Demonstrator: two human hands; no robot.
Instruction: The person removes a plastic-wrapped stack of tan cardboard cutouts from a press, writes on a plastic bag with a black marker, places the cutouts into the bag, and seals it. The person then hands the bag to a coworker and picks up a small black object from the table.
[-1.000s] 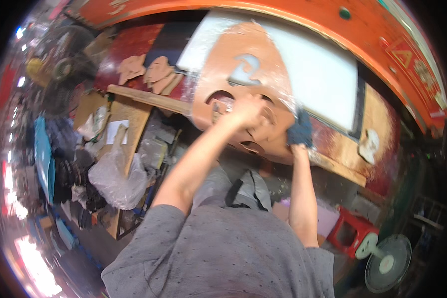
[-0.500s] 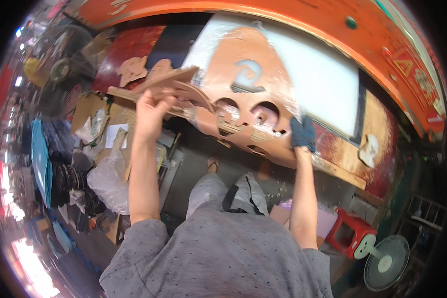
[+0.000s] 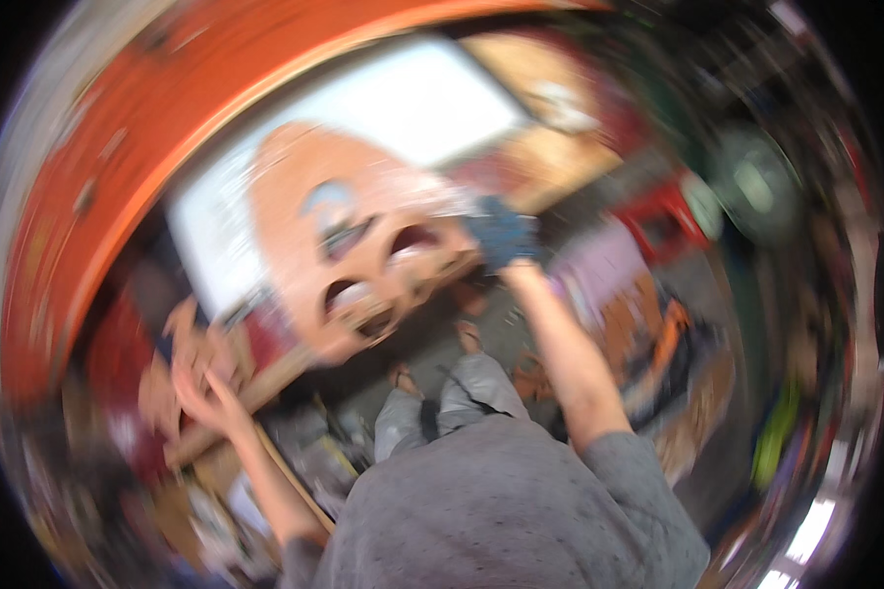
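A large brown sheet (image 3: 295,216) with curved cut-outs and a rounded far end lies over the white panel on the bench, its near edge overhanging. My right hand (image 3: 501,234), in a dark blue glove, grips the sheet's right near corner. My bare left hand (image 3: 209,395) is off the sheet to the left, fingers apart, over or beside some small brown cut pieces (image 3: 157,398) on the bench. Motion blur hides whether it touches them.
An orange machine frame (image 3: 147,118) arches over the far side of the white panel (image 3: 413,108). A pale scrap (image 3: 563,106) lies on the bench's right end. On the right are a red stool (image 3: 663,221) and a fan (image 3: 753,182). Brown offcuts (image 3: 634,314) lie below the stool.
My head has turned right, swinging the whole view. My left hand has let go of the brown pieces it held and moved left. My right hand stays at the sheet's corner.
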